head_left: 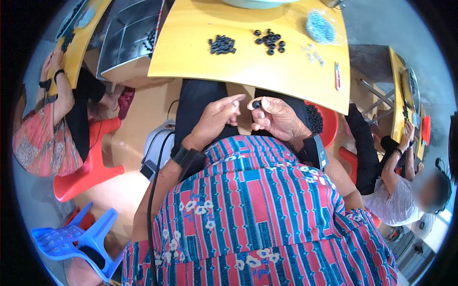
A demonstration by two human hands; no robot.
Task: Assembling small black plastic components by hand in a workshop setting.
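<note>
My right hand pinches a small black round piece, shaped like a knob or cap, between thumb and fingertips. Close by on the left, my left hand is held above my lap with one finger stretched toward that piece and the others loosely bent; nothing shows in it. On the yellow table in front of me lie a pile of small black parts and a looser group of black round pieces. To the right of these are scattered small clear pieces.
A clear bag of blue-and-white bits and a red-handled cutter lie on the table's right side. Beside my right knee stands a red basin of black parts. Co-workers sit left and right. A blue stool stands behind left.
</note>
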